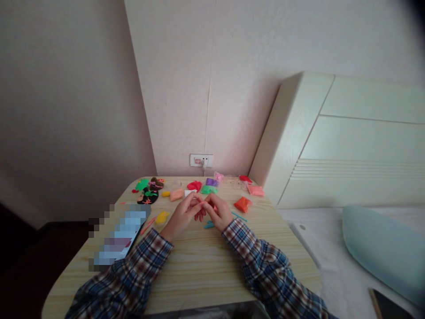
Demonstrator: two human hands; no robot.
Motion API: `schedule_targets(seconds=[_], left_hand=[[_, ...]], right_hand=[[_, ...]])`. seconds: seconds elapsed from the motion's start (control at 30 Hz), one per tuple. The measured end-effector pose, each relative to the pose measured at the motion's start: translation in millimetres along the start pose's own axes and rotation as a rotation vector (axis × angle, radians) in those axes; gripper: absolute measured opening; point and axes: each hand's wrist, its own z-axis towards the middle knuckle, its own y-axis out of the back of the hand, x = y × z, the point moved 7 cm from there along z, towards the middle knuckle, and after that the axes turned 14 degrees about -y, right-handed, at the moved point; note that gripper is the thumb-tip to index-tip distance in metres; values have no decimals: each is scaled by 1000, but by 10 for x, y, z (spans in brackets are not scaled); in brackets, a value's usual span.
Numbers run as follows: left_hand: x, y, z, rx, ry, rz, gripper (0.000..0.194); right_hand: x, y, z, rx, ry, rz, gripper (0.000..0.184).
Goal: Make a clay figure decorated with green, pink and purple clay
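Note:
My left hand (pixel 186 213) and my right hand (pixel 219 212) meet fingertip to fingertip above the middle of the table, both closed in a pinch. Whatever lies between the fingers is too small and covered to name; a hint of reddish-pink shows there. Under my right hand lie blue plastic tools (pixel 209 224), with a thin blue stick (pixel 239 216) beside it. Close to my left wrist are a yellow lump of clay (pixel 162 217) and a salmon-coloured stick (pixel 148 225). An orange clay packet (pixel 243 204) rests right of my right hand.
Red (pixel 194 186), green (pixel 209 190) and purple clay packets (pixel 212 182) lie along the back of the wooden table (pixel 199 274). Small decorated dark pieces (pixel 148 196) sit at back left, a blurred-out phone (pixel 121 237) at left. A wall socket (pixel 201 160) is behind, a bed (pixel 332 239) right.

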Motion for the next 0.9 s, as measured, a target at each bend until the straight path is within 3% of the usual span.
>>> schedule_targets(seconds=[0.43,0.6,0.9], left_hand=[[-38,-1,-7,11,22,-43,23],[-34,-16,-11,6,32,-72,21],[-49,-16,-9,-38,24,-84,24]], right_hand=[[19,-53,-24,64,-14,-107,32],[81,-28,-35,50,46,-136,37],[-5,9,-40,-37,-9,-194,46]])
